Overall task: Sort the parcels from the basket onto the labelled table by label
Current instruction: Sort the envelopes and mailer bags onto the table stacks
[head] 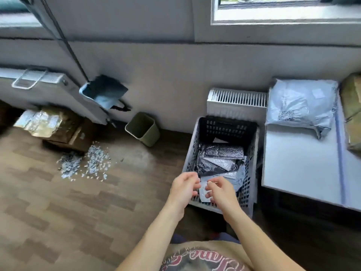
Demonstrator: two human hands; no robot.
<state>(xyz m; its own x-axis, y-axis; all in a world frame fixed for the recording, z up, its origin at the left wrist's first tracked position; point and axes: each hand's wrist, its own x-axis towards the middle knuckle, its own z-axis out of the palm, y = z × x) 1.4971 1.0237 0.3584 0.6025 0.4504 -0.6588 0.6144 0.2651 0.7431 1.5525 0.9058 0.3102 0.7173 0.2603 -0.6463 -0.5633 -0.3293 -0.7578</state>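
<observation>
I have both hands over the near-left corner of the basket (192,153), and they meet on one small parcel (203,193), pale grey and flat. My left hand (185,189) curls in at its left edge, fingertips on it. My right hand (219,191) pinches it from the right with bent fingers, narrow grip. The small parcel sits just above the basket's near rim, tilted; I cannot tell whether it still touches the pile below.

More black and grey parcels (222,159) lie heaped inside the basket, overlapping each other. The basket stands on the floor, just beside the table (293,173) on its right and in front of a radiator (238,98).

On the table's far end lies a big grey parcel (300,106). A brown parcel (351,114) lies at the right edge, across a blue tape line (340,153) from it. I cannot read any labels.

Left of the basket, well apart, stand a green bin (143,129), a dustpan (103,92) against the wall, a taped box (54,126) and a scatter of paper scraps (86,163) on the floor.
</observation>
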